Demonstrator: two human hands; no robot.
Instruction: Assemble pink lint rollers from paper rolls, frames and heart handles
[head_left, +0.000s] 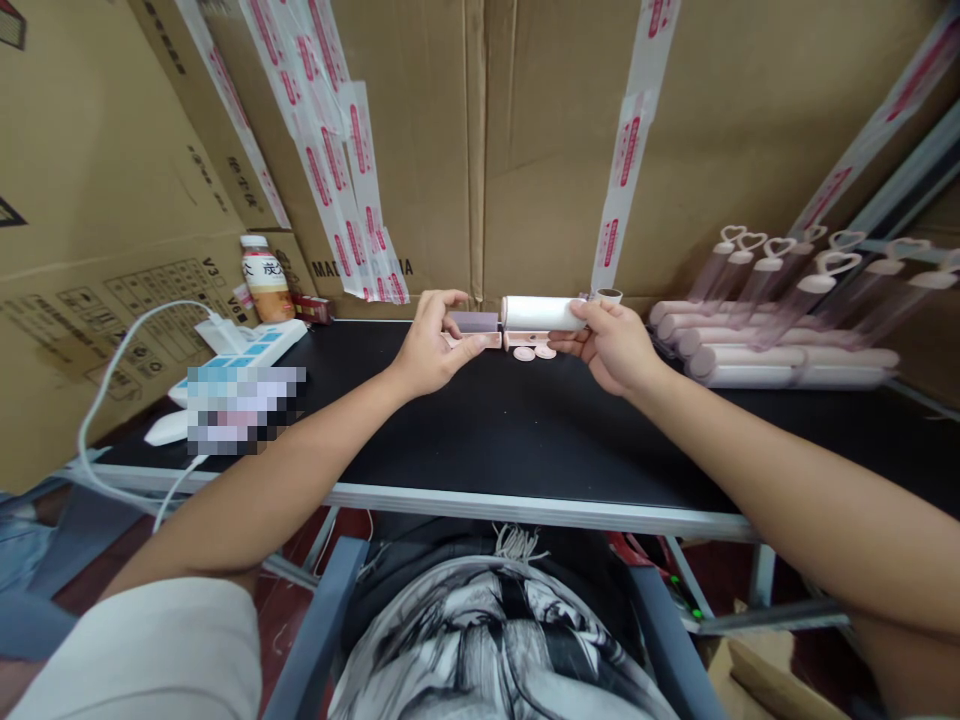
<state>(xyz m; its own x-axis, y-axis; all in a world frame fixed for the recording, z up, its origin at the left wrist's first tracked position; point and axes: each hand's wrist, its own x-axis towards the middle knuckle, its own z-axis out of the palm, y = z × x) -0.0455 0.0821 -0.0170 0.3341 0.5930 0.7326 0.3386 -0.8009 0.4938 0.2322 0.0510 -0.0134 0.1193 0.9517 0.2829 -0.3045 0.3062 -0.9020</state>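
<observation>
Near the back of the black table, my left hand [429, 345] is closed around the left end of a mauve block-like piece [476, 321]. Its thumb lies along a pink strip-like part [491, 341] just below. My right hand [616, 345] pinches the right end of a smooth white cylinder [536, 313], held level, its left end close to the mauve piece. Beneath the cylinder is another pink part [525, 340], its right end near my right fingers. Two small pink discs [523, 353] show just below it.
Pale pink tubes with heart-shaped handles [769, 262] stand at right, beside stacked pink cylinders [750, 366]. A bottle [266, 282], a white power strip [247, 355] and a cable [97, 400] are at left. A cardboard wall [547, 150] closes the back; a metal edge [525, 505] runs in front.
</observation>
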